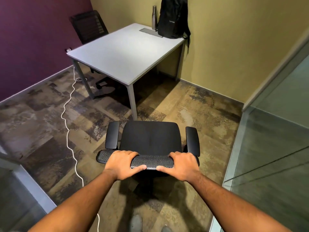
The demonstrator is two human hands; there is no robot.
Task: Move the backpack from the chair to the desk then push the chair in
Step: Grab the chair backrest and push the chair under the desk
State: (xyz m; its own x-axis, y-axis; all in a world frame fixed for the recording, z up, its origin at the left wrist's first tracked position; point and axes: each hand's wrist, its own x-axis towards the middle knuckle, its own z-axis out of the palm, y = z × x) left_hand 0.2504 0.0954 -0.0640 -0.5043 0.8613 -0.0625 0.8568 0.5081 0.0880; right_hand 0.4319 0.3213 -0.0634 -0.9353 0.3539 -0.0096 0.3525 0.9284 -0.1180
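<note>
Now both my hands gripping the chair point(151, 138) back's top edge, left hand point(122, 164) and right hand point(181, 165) wrapped tight, backpack point(173, 18) upright on the desk point(120, 52) by the wall, chair short of the desk.

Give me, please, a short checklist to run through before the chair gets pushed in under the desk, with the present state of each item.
1. Backpack off the chair and standing on the desk: ok.
2. Seat empty: ok.
3. Left hand and right hand both gripping the top of the backrest: ok.
4. Chair lined up with the desk opening: not ok; the seat faces the near corner leg.
5. White cable away from the chair's path: ok, it lies on the floor to the left.
6. Castors free to roll: cannot tell; the seat hides the base.
</note>
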